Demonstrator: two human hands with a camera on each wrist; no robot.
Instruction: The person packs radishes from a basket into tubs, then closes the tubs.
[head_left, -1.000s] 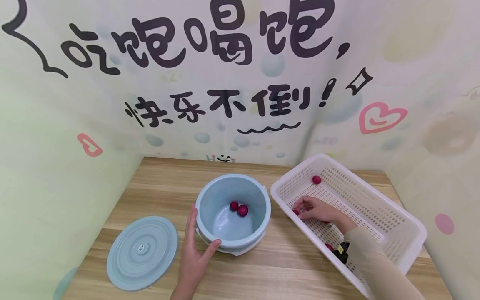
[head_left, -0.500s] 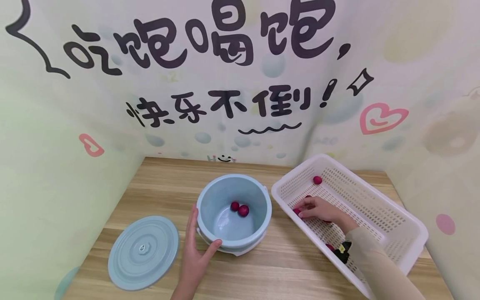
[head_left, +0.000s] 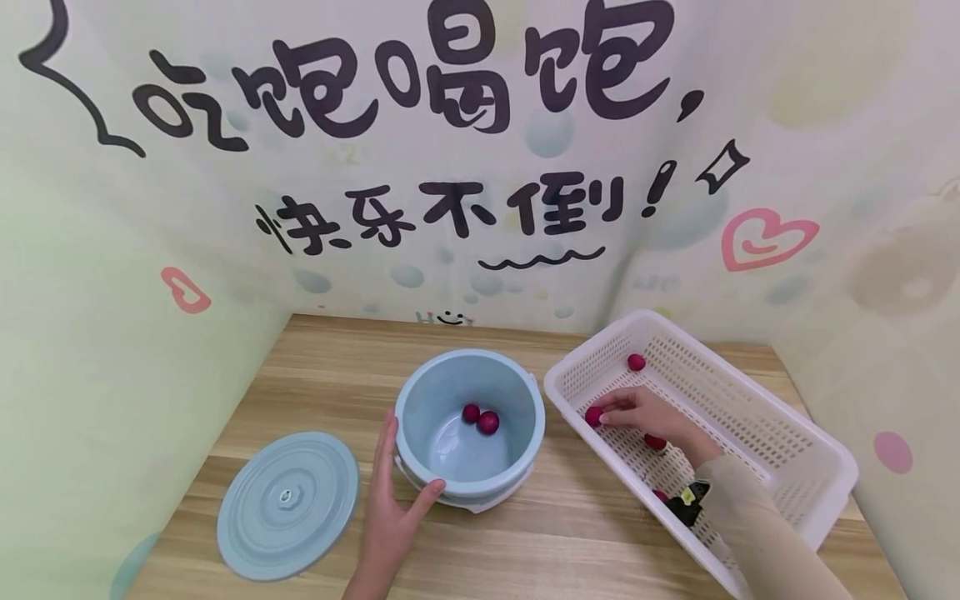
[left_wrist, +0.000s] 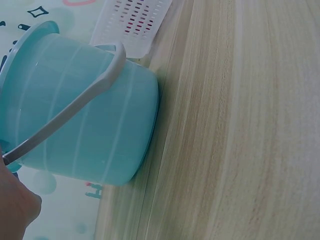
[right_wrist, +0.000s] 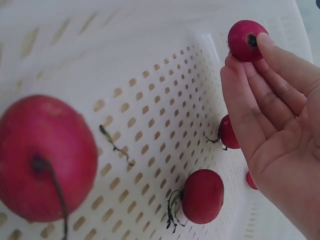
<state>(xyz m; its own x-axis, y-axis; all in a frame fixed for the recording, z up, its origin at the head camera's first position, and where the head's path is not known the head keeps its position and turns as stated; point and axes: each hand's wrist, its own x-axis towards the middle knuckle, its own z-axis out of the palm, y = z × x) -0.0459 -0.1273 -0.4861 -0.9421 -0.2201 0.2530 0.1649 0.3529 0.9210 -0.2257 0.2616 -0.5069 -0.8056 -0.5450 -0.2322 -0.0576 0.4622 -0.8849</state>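
Observation:
My right hand [head_left: 647, 417] is inside the white basket [head_left: 757, 375] and pinches a small red radish [right_wrist: 245, 41] between thumb and fingertips, off the basket floor. Below it in the right wrist view lie other radishes: a large near one [right_wrist: 46, 157], one with thin dark strands [right_wrist: 202, 196] and others partly behind the hand. My left hand [head_left: 392, 512] rests against the left side of the light blue bucket [head_left: 408, 408], fingers straight along its wall and thumb at the front rim. Two radishes [head_left: 487, 422] lie on the bucket's bottom. In the left wrist view, the bucket handle [left_wrist: 102, 82] hangs down its side.
A round blue lid [head_left: 288, 504] lies flat on the wooden table [head_left: 525, 550], left of the left hand. One more radish [head_left: 636, 362] sits at the basket's far end. A black device with a yellow mark [head_left: 686, 504] is at the right wrist. A printed backdrop [head_left: 450, 283] stands behind the table.
My right hand has lifted slightly with the radish, which now shows more clearly at its fingertips. My left hand stays against the bucket.

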